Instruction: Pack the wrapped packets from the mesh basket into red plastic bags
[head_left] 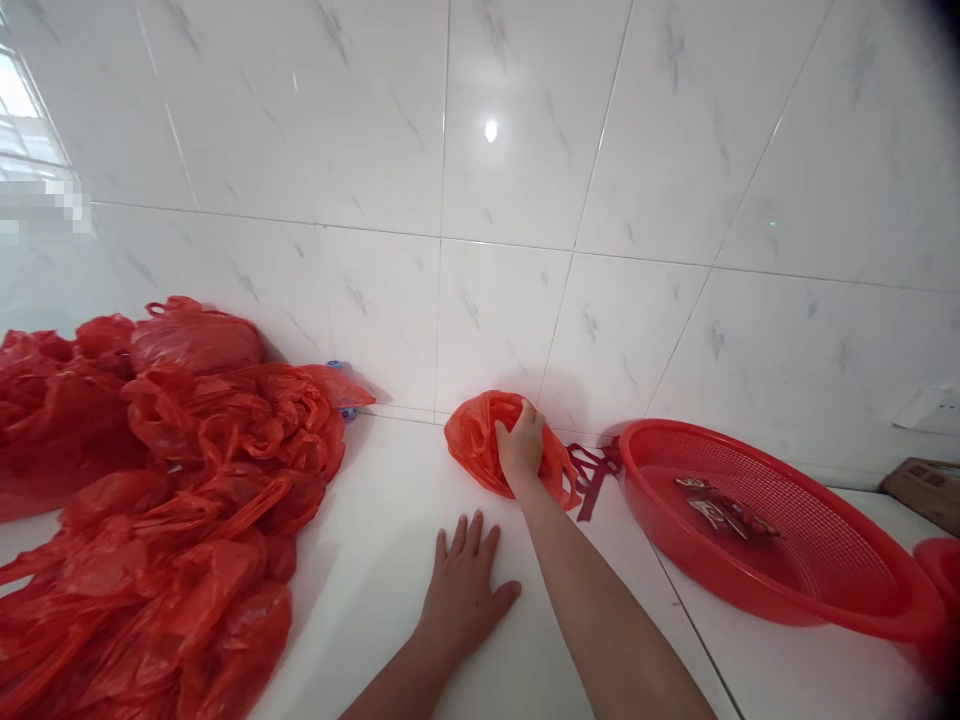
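Note:
Against the foot of the tiled wall lies a small red plastic bag (472, 440), crumpled and partly opened out. My right hand (521, 445) is on top of it, thumb and fingers curled onto the thin plastic; the fingertips are partly hidden in its folds. Nearer to me, my left hand (465, 585) rests palm down on the white tabletop (375, 560), fingers spread and holding nothing. Just right of the bag, a dark red ribbon (594, 485) lies beside the red basket (720, 590).
A large heap of red plastic bags (202, 500) covers the left side. Small packets (724, 515) lie inside the round basket at right. A cardboard box (922, 490) stands at the far right, below a wall socket (930, 410). The white tiled wall (510, 200) bounds the back.

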